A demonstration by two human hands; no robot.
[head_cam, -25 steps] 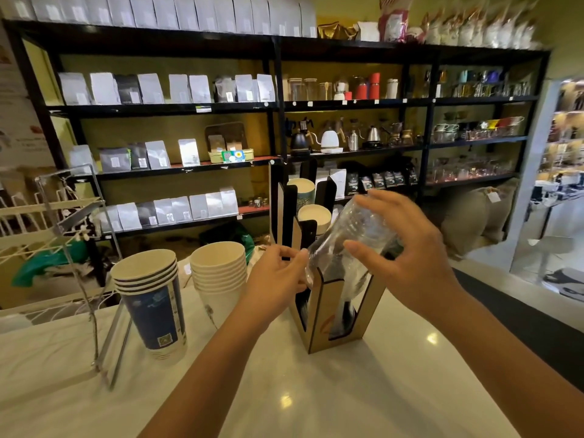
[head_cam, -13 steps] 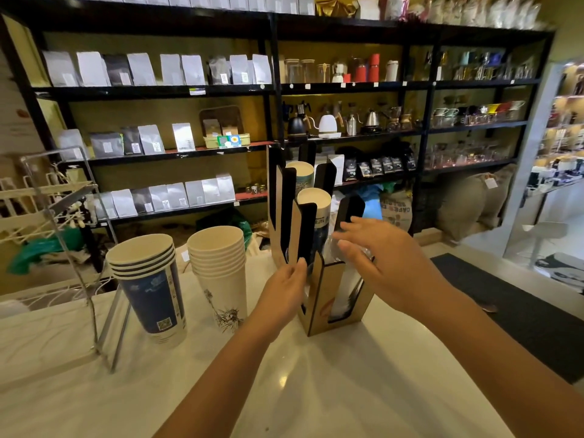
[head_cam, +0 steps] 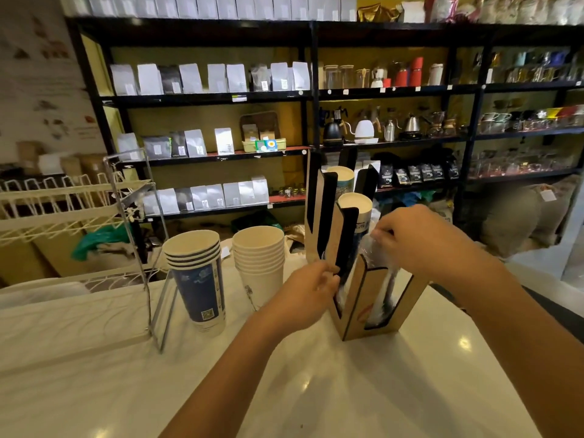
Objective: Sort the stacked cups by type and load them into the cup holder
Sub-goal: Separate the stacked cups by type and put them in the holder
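A brown and black cup holder (head_cam: 355, 298) stands on the white counter (head_cam: 316, 390). Its two rear slots hold paper cup stacks (head_cam: 354, 205). The front slot holds a stack of clear plastic cups (head_cam: 384, 289). My right hand (head_cam: 420, 238) grips the top of that clear stack from above. My left hand (head_cam: 303, 295) grips the holder's left front edge. To the left stand a stack of blue printed paper cups (head_cam: 197, 273) and a stack of white paper cups (head_cam: 259, 260).
A metal wire rack (head_cam: 139, 222) and a white dish rack (head_cam: 53, 200) sit at the counter's left. Black shelving (head_cam: 313, 96) with bags, kettles and jars fills the background. A dark floor mat lies to the right.
The clear plastic cups have gone down from above the holder into its front slot. My right hand has followed them down; my left hand has stayed at the holder's left edge.
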